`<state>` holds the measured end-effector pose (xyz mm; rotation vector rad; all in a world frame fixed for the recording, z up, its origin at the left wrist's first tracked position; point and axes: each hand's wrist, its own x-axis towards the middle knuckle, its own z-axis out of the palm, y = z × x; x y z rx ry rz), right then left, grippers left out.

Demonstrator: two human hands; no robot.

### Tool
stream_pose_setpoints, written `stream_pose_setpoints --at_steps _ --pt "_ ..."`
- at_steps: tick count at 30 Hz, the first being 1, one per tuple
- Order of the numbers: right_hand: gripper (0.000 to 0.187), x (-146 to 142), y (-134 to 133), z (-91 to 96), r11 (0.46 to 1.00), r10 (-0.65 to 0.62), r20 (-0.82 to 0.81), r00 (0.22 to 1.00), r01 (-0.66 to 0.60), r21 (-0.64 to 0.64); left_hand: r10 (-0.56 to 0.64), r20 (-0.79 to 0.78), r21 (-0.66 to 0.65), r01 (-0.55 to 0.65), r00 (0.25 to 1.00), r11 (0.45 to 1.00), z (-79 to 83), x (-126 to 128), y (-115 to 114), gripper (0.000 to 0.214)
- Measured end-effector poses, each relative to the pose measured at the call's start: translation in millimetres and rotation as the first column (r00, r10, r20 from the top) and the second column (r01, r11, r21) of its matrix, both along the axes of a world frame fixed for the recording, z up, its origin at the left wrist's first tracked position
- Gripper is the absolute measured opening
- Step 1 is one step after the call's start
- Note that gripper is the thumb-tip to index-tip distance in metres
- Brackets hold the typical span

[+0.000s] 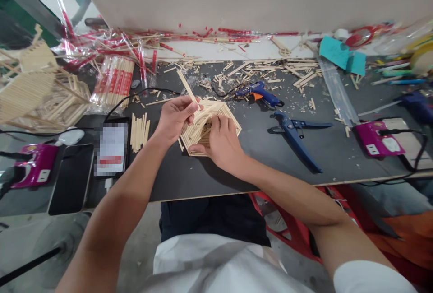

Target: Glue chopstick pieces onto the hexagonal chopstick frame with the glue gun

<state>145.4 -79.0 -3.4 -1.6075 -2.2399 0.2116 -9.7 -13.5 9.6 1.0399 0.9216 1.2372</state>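
A hexagonal frame built of thin wooden sticks [227, 114] lies on the dark tabletop [331, 148] in front of me. My left hand [174, 117] pinches a long loose wooden stick [186, 85] that slants up and away over the frame's left side. My right hand [219, 141] rests on the frame's middle, fingers curled and pressed onto the sticks, thumb at the near edge. A short row of cut sticks [139, 131] lies just left of my left wrist.
A blue glue gun [260, 93] and blue cutters [296, 136] lie to the right. Stick offcuts litter the far tabletop. Packs of chopsticks [113, 83] and finished stick structures [37, 90] sit left, with a phone [111, 148], a dark tablet [71, 178] and magenta boxes [379, 138].
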Motion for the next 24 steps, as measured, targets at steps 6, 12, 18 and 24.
stream_pose_setpoints --at_steps 6,12,18,24 --pt "0.073 -5 2 3.4 1.000 0.022 -0.009 1.000 -0.022 -0.005 0.016 -0.046 0.011 -0.016 0.999 1.000 -1.1 1 1 0.030" --pt "0.075 12 10 5.3 0.998 0.060 -0.040 0.997 -0.060 -0.011 0.011 -0.046 0.024 -0.010 0.999 1.000 -0.8 0 0 0.033" --pt "0.084 29 22 5.1 0.989 0.132 -0.152 0.980 -0.140 -0.049 0.016 -0.040 -0.008 -0.016 0.999 1.000 -0.8 0 -1 0.032" --pt "0.105 63 44 18.8 0.965 0.256 -0.439 0.861 -0.254 0.065 -0.141 -0.086 -0.128 0.130 0.986 0.983 4.3 -5 -3 0.027"
